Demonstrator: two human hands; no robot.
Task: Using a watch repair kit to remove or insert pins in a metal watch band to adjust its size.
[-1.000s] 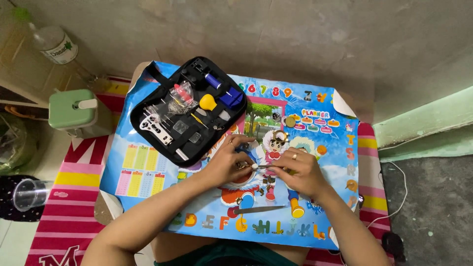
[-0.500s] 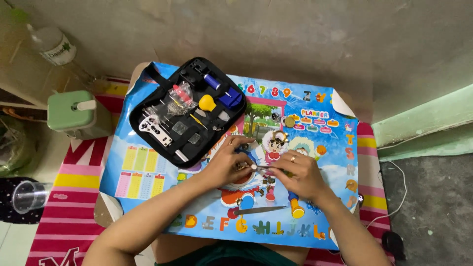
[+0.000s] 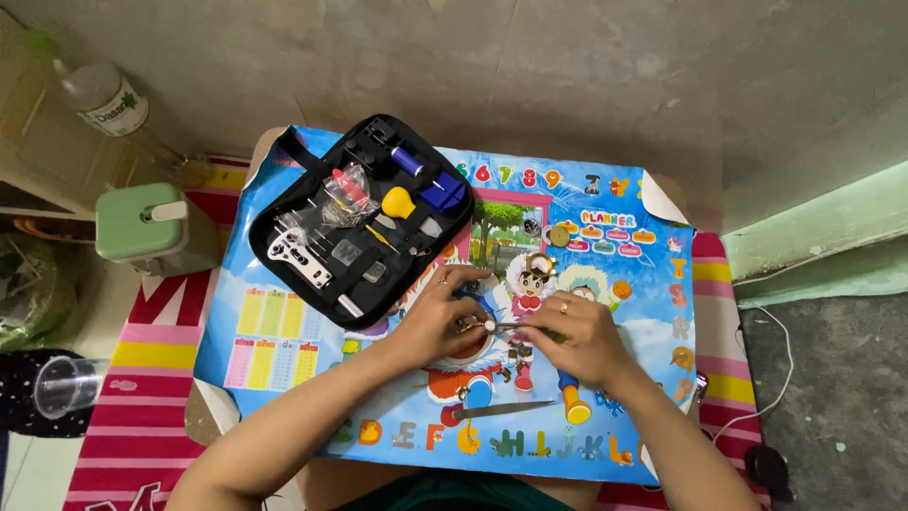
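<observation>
Both hands meet at the middle of the tabletop. Left hand [image 3: 437, 317] is curled around a small metal piece [image 3: 470, 325], too small to identify, pinched at its fingertips. Right hand [image 3: 579, 341] grips a thin tool [image 3: 511, 326] whose tip touches that piece. Everything rests on a bright cartoon poster [image 3: 284, 331] that overhangs the tabletop edges. An open black tool case [image 3: 364, 220] lies just beside the left hand, at the far left corner. Tweezers [image 3: 504, 410] lie near the poster's front edge, between the forearms. Bare poster stretches right of the hands. A green container [image 3: 151, 225] and a plastic cup [image 3: 64, 385] stand on the floor, well apart.
</observation>
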